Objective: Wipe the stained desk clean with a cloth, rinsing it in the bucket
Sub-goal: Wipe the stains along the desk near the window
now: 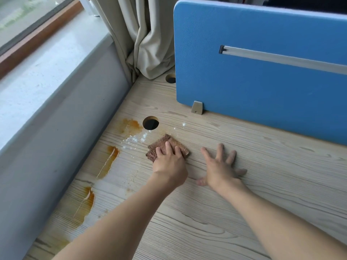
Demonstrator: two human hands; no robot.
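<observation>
Where my left hand (170, 163) presses the brown cloth (170, 139), fingers together, its near half is hidden. My right hand (221, 170) lies splayed on the desk (272, 177).

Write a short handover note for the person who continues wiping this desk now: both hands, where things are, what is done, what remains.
Left hand: presses the brown cloth flat on the desk, just right of the white splatter.
Right hand: open, fingers spread, resting on bare desk beside the cloth.
Bucket: not in view.
Done: the desk right of the cloth shows no stain.
Left: three orange stains along the window-side edge, the farthest beside the cable hole, and the white splatter.
</observation>
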